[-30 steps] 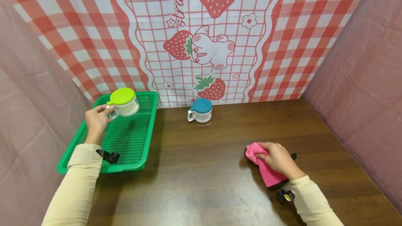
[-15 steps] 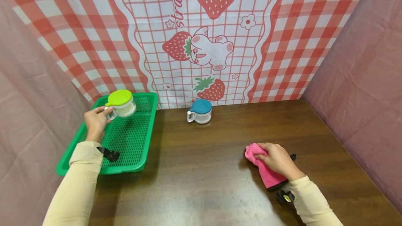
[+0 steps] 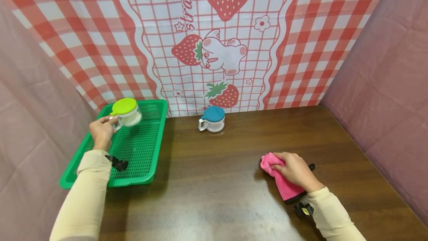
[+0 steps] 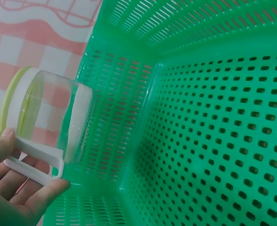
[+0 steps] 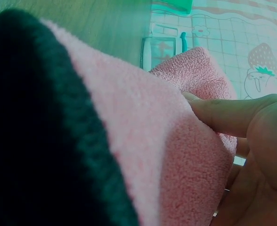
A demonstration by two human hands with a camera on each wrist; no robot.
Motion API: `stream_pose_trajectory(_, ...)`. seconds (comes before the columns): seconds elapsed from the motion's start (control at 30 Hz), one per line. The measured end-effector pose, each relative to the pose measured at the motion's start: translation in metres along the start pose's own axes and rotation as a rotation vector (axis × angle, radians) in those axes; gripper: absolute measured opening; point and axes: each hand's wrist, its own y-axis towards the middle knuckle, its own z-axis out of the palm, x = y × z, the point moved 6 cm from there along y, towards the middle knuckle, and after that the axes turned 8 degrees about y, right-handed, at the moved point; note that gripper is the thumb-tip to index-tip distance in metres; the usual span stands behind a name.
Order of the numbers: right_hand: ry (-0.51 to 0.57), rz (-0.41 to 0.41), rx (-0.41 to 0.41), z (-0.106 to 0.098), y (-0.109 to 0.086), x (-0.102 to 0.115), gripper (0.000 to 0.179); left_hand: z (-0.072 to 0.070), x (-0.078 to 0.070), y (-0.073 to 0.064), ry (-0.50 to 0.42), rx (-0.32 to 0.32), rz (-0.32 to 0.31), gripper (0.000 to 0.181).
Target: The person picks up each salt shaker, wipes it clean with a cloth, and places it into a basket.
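Observation:
My left hand [image 3: 101, 132] grips the white handle [image 4: 37, 162] of a clear seasoning jar [image 3: 130, 118] with a lime-green lid [image 3: 124, 106]. The jar is held above the far-left part of a green plastic basket [image 3: 162, 137]; in the left wrist view its white base [image 4: 78, 125] points toward the basket's wall. On the right of the table, my right hand [image 3: 295, 171] pinches a bunched pink cloth [image 3: 288, 186] between thumb and fingers. A dark edge of the cloth hangs close to the camera in the right wrist view.
A second clear jar [image 3: 215, 125] with a blue lid [image 3: 214, 114] stands upright on the wooden table [image 3: 207, 181], near the back edge. A red-and-white strawberry curtain [image 3: 260, 58] hangs behind. Pink drapes [image 3: 378, 84] close in both sides.
My left hand has shifted slightly down and to the left with the green-lidded jar, lower over the basket. The right hand and the pink cloth have hardly moved.

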Motion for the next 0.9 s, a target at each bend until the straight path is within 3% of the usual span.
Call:
stream_pose_trajectory(0.23,0.007,0.015,0.006,0.001,0.0,-0.001,0.031,-0.001,0.006,0.005,0.055,-0.032,-0.021,0.013)
stream_pose_trajectory(0.47,-0.007,0.005,-0.004,0.001,0.0,-0.001,0.031,0.0,0.008,0.006,0.131,-0.062,-0.023,0.015)
stream_pose_trajectory(0.67,-0.011,0.001,-0.003,0.001,0.0,-0.001,0.031,0.001,0.01,0.008,0.143,-0.074,-0.032,0.007)
stream_pose_trajectory(0.8,-0.013,0.001,-0.004,0.001,0.0,-0.001,0.031,0.002,0.013,0.01,0.172,-0.077,-0.039,0.033)
stream_pose_trajectory(0.9,-0.018,-0.002,-0.004,0.001,0.0,0.0,0.03,0.001,0.016,0.012,0.199,-0.094,-0.038,0.04)
